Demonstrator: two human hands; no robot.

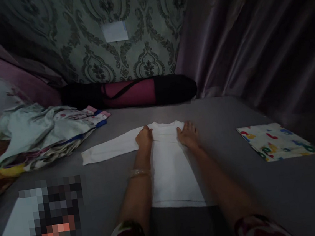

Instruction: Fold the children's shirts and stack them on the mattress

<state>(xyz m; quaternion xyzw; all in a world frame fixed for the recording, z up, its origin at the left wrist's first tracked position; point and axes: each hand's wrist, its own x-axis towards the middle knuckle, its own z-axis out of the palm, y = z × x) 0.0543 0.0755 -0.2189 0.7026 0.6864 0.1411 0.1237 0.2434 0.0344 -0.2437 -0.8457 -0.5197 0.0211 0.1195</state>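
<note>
A white long-sleeved shirt (173, 170) lies flat in front of me, its neckline pointing away. One sleeve (111, 146) stretches out to the left. No sleeve sticks out on the right, and faint crease lines run across the chest. My left hand (144, 137) is closed with curled fingers at the left shoulder, gripping the fabric there. At the right shoulder, my right hand (188, 134) rests with its fingers extended and slightly apart on the shirt's edge.
Rumpled clothes (43, 129) are heaped at the left. A folded cloth with colourful prints (276, 141) lies at the right. Along the wall sits a long black and maroon bag (131, 93). A pale phone-like device (18, 229) is at the lower left, beside a pixelated patch. Curtains hang on both sides.
</note>
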